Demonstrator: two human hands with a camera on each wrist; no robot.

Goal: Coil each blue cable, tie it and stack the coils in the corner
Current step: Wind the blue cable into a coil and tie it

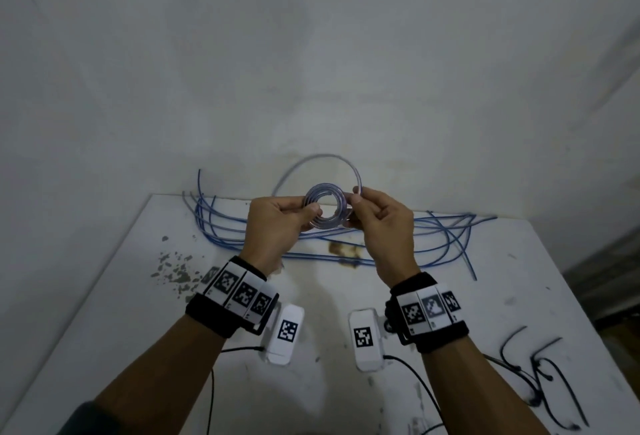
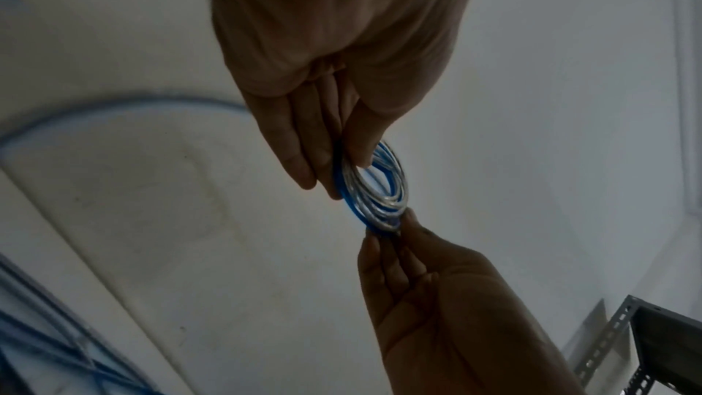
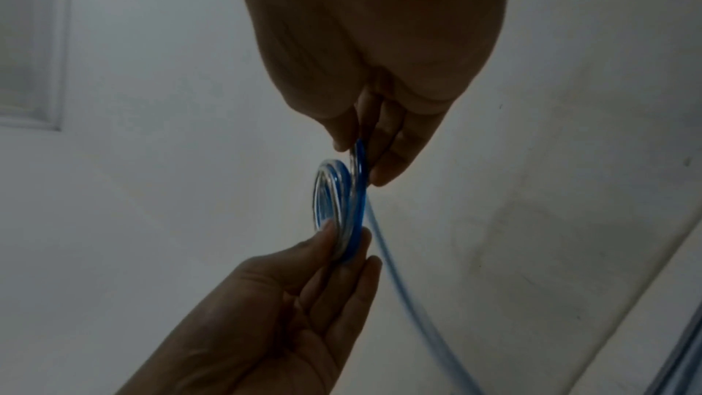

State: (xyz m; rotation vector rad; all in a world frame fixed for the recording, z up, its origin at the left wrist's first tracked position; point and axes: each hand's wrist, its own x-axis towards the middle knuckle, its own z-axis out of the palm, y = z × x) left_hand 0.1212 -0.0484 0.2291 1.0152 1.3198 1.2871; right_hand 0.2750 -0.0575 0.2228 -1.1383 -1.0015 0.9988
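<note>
A small, tight coil of blue cable is held upright in mid-air; loose blue cables are spread flat along the desk's far edge.

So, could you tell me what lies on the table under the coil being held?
Loose blue cables and a brown stain lie beneath the coil; both hands hide part of them.

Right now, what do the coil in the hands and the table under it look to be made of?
Coil: glossy, translucent blue plastic sheath, probably flexible tubing or jacketed wire; it shows bright highlights and bends into tight loops between left hand and right hand. Table: hard, white-painted or laminated top, matte, stained and chipped; the core cannot be told.
</note>
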